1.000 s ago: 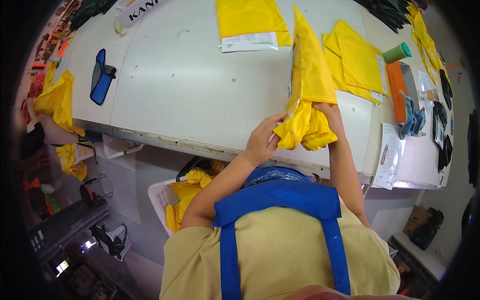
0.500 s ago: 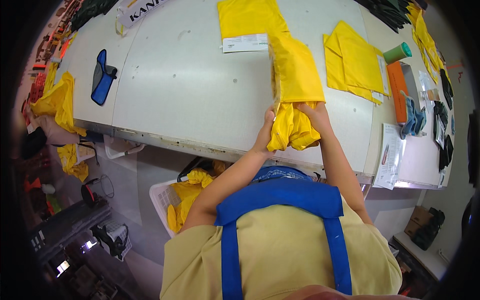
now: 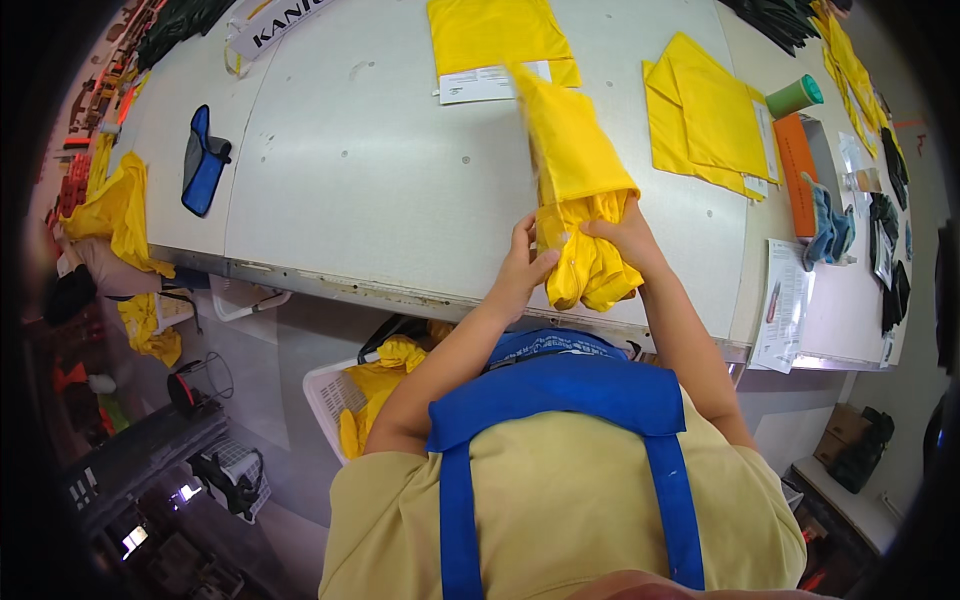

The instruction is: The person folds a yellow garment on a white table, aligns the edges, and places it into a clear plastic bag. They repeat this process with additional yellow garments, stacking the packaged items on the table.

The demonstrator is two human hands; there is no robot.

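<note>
Held up over the near side of the table is a yellow fabric pouch (image 3: pixel 585 150), its far end narrow and tilted up. Out of its near open end bulges a bunched yellow garment (image 3: pixel 590 265), with creased folds and what look like snaps. My left hand (image 3: pixel 522 268) is at the left edge of the pouch mouth, thumb toward me, by a clear strip; its fingertips are partly hidden. My right hand (image 3: pixel 628 240) grips the garment at the right of the mouth, thumb on top and the other fingers hidden.
Flat yellow pouches (image 3: pixel 710 125) lie to the right, another (image 3: pixel 495 40) at the far middle. Beyond are a green roll (image 3: pixel 790 97), an orange box (image 3: pixel 795 170) and a paper sheet (image 3: pixel 780 300). A blue-grey pouch (image 3: pixel 205 165) lies left. A white basket (image 3: pixel 325 395) stands below the edge.
The far end of the pouch has swung left and narrowed. The left hand's thumb and fingers have spread and slid along the edge; more of the garment shows.
</note>
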